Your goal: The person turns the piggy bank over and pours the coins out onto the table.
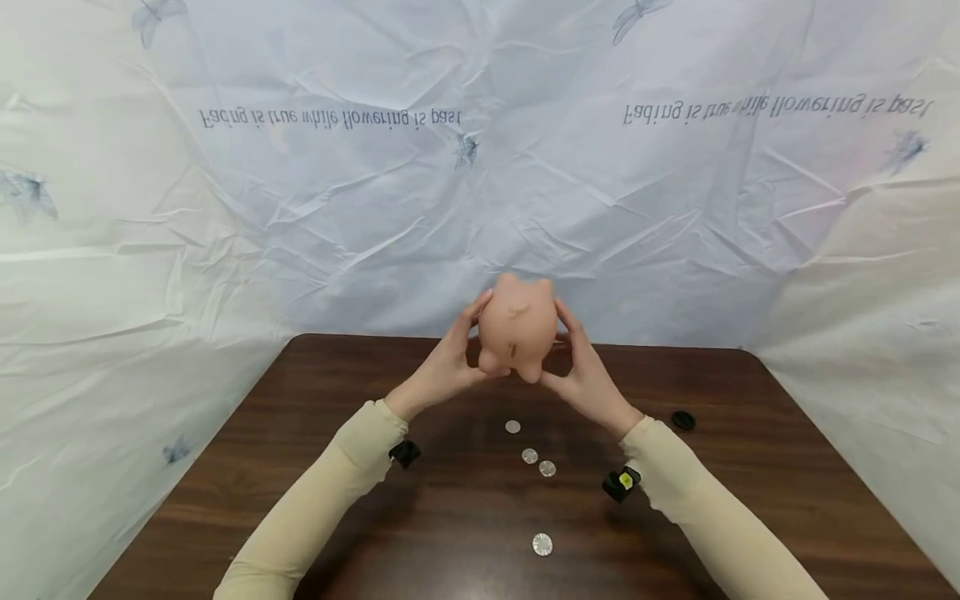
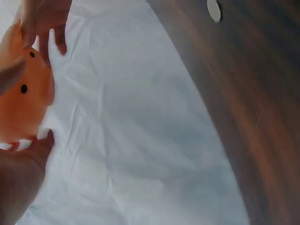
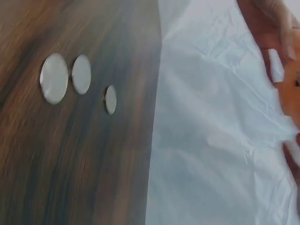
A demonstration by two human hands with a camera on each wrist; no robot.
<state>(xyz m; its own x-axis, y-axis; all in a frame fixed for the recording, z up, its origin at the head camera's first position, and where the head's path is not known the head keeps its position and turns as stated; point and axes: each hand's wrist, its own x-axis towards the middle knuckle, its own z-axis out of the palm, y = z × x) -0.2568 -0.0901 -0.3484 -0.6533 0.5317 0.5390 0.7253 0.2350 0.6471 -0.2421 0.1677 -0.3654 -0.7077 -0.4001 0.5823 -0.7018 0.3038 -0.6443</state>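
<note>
Piggy bank [image 1: 517, 329]: held up off the counter [image 1: 750, 433].
Left hand [image 1: 448, 360]: you grip its left side.
Right hand [image 1: 588, 375]: you grip its right side.
Coins [image 1: 529, 456]: three grouped loosely on the counter, fourth coin [image 1: 542, 544] nearer you.
Black disc [image 1: 683, 420]: on the counter, right of your right hand.

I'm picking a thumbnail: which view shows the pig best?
Head: the pig shows nearly whole, well inside the frame. Left wrist clips it at the left edge; right wrist catches only a sliver.
</note>
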